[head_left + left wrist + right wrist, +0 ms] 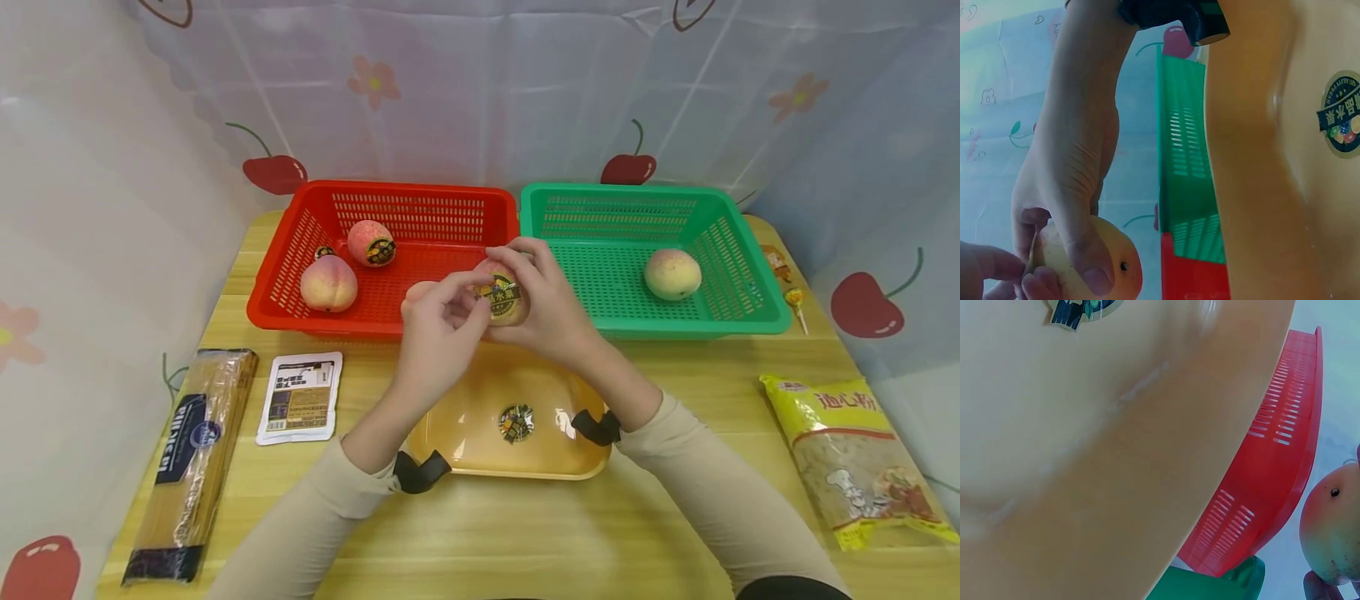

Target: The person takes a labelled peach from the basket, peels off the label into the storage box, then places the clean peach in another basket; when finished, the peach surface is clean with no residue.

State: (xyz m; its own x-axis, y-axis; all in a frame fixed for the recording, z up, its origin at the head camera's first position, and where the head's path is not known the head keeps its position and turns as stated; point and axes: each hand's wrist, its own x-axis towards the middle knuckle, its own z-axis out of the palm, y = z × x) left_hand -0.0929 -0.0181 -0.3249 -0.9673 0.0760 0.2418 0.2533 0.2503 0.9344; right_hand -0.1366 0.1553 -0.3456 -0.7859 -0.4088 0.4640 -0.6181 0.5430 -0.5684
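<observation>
The right hand [551, 304] is wrapped round a peach [1333, 528] above the tray's [468, 429] far edge; the left hand [438, 329] seems pinched on its sticker [501, 295]. Brace the fruit lightly — soft flesh may bruise — and work the edge slowly.

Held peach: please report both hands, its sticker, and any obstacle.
Right hand holding peach. Left hand pinching at edge of sticker, not fully off. Nothing visibly in the way.

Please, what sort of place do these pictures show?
Probably a staged tabletop workspace: cherry-printed cloth hangs behind a wood-grain table, where a red basket and a green basket stand side by side.
</observation>
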